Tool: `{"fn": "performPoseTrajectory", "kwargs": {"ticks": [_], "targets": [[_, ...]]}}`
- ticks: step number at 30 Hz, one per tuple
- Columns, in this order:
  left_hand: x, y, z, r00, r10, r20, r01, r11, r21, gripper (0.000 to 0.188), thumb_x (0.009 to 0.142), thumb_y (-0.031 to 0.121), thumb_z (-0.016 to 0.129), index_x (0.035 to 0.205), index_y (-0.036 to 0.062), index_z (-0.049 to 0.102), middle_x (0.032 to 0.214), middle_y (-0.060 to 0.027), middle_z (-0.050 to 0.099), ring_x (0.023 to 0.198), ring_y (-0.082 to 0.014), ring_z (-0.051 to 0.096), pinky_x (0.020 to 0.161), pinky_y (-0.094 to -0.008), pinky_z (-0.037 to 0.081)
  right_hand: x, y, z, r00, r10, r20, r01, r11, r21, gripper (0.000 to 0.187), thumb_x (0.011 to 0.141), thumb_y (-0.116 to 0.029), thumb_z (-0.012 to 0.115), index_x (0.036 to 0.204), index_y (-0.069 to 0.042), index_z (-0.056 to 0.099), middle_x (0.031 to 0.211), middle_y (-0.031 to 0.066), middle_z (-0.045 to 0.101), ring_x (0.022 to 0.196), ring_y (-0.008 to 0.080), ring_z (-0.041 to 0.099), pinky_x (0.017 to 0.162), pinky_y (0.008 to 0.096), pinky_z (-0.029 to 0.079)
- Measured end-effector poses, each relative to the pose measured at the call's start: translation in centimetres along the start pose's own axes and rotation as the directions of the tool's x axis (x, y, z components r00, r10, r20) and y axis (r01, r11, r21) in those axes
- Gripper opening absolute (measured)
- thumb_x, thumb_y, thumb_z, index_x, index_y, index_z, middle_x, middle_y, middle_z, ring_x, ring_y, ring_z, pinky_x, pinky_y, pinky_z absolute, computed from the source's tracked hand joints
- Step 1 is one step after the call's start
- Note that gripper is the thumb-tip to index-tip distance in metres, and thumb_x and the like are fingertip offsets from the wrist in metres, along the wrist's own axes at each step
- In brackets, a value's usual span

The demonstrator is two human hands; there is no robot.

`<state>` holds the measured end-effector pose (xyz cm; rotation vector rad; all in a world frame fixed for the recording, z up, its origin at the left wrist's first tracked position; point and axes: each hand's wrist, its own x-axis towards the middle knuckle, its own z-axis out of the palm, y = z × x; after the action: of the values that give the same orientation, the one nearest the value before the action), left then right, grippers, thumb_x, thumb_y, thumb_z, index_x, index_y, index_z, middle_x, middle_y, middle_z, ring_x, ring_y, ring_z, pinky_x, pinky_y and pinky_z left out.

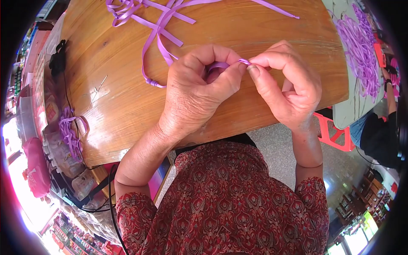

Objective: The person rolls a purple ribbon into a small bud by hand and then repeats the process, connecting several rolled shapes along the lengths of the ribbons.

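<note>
Both hands meet above the wooden table (127,76), near its front edge. A purple ribbon (219,65) runs through my left hand (199,80), whose thumb and forefinger pinch it. Just to the right, my right hand (289,83) grips the ribbon's narrow twisted part between thumb and fingertips. Whether that part is a knot I cannot make out. From the left hand the ribbon loops down to a small wrapped knot (153,82) over the table. More purple ribbons (127,10) lie at the far side, their cut ends crossing.
A thin wire-like tool (98,87) lies on the table's left. Purple ribbon (70,131) bunches at the left edge near a black cable (68,93). On the right, a pale table (340,114) bears a ribbon heap (357,51); a red stool (329,131) and a person (378,136) are beside it.
</note>
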<state>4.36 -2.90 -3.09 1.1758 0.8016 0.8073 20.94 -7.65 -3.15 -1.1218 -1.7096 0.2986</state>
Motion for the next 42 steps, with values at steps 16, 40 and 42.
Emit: {"fn": "performPoseTrajectory", "kwargs": {"ticks": [16, 40, 42], "targets": [[0.7, -1.1, -1.1, 0.935, 0.004, 0.354, 0.206, 0.809, -0.551, 0.013, 0.086, 0.003, 0.066, 0.098, 0.0008, 0.063, 0.093, -0.0027, 0.064, 0.088, -0.0086, 0.056, 0.081, -0.0229, 0.045, -0.2, -0.3, 0.1, 0.753, 0.581, 0.308, -0.536, 0.271, 0.8, 0.008, 0.082, -0.005, 0.064, 0.088, 0.001, 0.063, 0.079, 0.0011, 0.061, 0.07, 0.0061, 0.052, 0.064, 0.0203, 0.043], [0.2, -0.6, -0.7, 0.971, -0.037, 0.237, 0.151, 0.863, -0.482, 0.011, 0.086, 0.002, 0.065, 0.096, 0.0008, 0.064, 0.091, -0.0023, 0.064, 0.088, -0.0092, 0.058, 0.081, -0.0234, 0.047, -0.3, -0.5, 0.3, 0.997, -0.001, -0.073, 0.012, 0.989, 0.149, 0.018, 0.076, 0.01, 0.064, 0.093, 0.004, 0.062, 0.081, 0.0103, 0.062, 0.07, 0.0183, 0.054, 0.062, 0.0282, 0.042], [0.2, -0.7, -0.8, 0.969, -0.037, 0.245, 0.154, 0.865, -0.477, 0.011, 0.086, 0.001, 0.065, 0.096, 0.0004, 0.064, 0.091, -0.0028, 0.064, 0.09, -0.0103, 0.059, 0.084, -0.0243, 0.047, -0.5, -0.2, 0.4, 0.996, 0.0, -0.094, 0.013, 0.99, 0.138, 0.019, 0.074, 0.009, 0.067, 0.092, 0.003, 0.064, 0.079, 0.0094, 0.062, 0.067, 0.016, 0.054, 0.054, 0.0241, 0.038]]}}
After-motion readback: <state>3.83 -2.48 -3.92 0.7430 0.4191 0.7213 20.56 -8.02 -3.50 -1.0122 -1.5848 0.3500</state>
